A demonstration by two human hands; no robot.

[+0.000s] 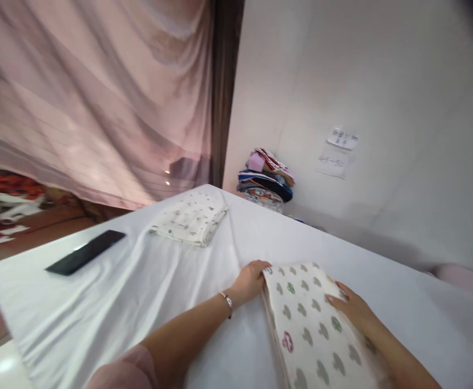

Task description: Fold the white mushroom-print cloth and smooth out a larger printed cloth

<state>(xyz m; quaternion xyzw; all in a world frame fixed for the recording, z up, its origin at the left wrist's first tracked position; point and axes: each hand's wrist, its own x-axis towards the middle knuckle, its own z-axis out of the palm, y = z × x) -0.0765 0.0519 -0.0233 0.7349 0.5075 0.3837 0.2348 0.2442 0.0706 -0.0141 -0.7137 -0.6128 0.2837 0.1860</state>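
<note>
A folded white cloth (313, 319) printed with grey, green and pink mushroom-like shapes lies in front of me on the white-covered table. At its far left corner, my left hand (252, 282) is closed on the edge, its fingertips partly hidden by the fabric. My right hand (352, 308) grips the far part of the right edge, fingers and thumb against the cloth. Farther off to the left rests a second folded cloth (191, 219), white with small dark prints; neither hand touches it.
A flat black object (86, 252) lies near the table's left edge. Behind the table, a stack of folded fabrics (265, 178) stands against the wall. A pink curtain (110, 97) hangs at the left, and paper notes (337, 153) are on the wall. The white table cover (139, 302) is wrinkled.
</note>
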